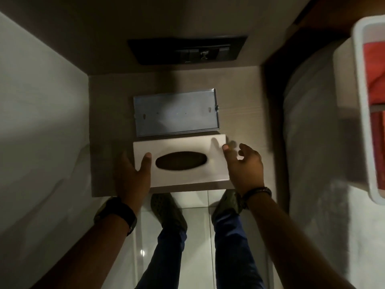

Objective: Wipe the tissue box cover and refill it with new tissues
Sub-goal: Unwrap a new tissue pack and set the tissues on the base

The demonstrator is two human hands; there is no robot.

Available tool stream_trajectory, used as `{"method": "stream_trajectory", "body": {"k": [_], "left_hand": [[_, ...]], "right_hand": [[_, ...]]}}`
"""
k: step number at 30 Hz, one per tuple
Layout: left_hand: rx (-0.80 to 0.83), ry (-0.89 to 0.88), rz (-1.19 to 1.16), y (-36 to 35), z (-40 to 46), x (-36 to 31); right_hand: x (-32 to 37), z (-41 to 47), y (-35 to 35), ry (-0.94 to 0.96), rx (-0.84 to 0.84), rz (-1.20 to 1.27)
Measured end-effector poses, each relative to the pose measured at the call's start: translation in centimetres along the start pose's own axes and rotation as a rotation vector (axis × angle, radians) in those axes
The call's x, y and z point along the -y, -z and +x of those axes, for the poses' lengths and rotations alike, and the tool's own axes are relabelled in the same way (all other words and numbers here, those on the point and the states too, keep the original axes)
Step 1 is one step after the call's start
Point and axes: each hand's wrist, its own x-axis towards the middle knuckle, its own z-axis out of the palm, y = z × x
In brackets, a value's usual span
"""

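A white tissue box cover [183, 149] with a dark oval slot lies at the front edge of a small wooden shelf [239, 122]. My left hand [133, 174] grips its left end, thumb on top beside the slot. At the cover's right end is my right hand [243, 165], fingers spread and blurred, with its thumb tip touching the top; whether it grips I cannot tell. Just behind the cover lies a flat metal back plate [175, 113] with two keyhole slots. No tissues are in view.
A dark switch panel [187, 50] sits on the back wall above the shelf. A white wall closes the left side. At the right hangs a white tray [362, 101] holding red items. Below the shelf are tiled floor and my feet.
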Motion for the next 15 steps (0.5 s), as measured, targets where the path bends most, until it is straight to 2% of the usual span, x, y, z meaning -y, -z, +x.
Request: {"method": "stream_trajectory", "body": {"k": [4, 6, 8, 11, 13, 15], "left_hand": [[0.097, -0.203, 0.048, -0.5, -5.6, -4.1], [0.157, -0.309, 0.068, -1.4, -9.1, -6.9], [0.228, -0.460, 0.060, -2.6, -12.9, -10.2], [0.335, -0.692, 0.115, -5.4, -19.1, -15.7], [0.408, -0.829, 0.149, -8.0, -23.8, -20.7], [0.456, -1.004, 0.217, -10.4, -26.2, -23.8]], "right_hand": [[1.4, -2.4, 6.2, -0.031, 0.028, 0.176], [2.1, -4.0, 10.9, 0.004, -0.017, 0.332], [2.4, -5.6, 16.7, 0.078, -0.145, 0.427], [2.2, -6.5, 25.8, 0.135, -0.367, 0.441], [1.1, -5.5, 32.5, 0.095, -0.524, 0.372], [-0.7, -3.6, 35.7, 0.055, -0.591, 0.223]]}}
